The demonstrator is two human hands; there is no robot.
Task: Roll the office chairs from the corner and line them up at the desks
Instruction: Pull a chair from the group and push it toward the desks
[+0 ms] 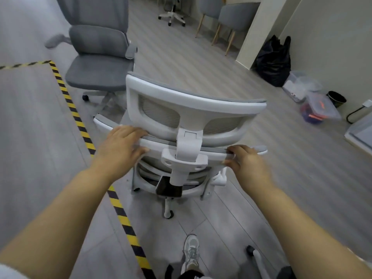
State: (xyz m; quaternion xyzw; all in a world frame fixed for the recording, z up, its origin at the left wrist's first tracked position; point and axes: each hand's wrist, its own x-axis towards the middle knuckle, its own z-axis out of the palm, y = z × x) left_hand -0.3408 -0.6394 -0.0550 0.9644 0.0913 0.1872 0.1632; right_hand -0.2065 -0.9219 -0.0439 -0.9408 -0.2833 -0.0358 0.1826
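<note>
A white-framed office chair with a grey mesh back and a curved headrest (189,141) stands on the grey plank floor (201,63) right in front of the person, its back turned toward them, one white caster visible beneath. Both hands grasp the top rim of its backrest: the left hand (122,143) lies over the rim left of the headrest bracket with fingers curled across it, and the right hand (247,164) clasps the rim on the right side, fingers wrapped over the edge. Just beyond and to the left stands a grey fabric-upholstered office chair with armrests (98,57), near but apart from the white one. A yellow-and-black striped tape line (80,121) runs along the floor to the left of both chairs. By the far right wall sit a black plastic bag (273,59) and clear plastic storage boxes (314,105). A grey sneaker (191,250) shows below.
</note>
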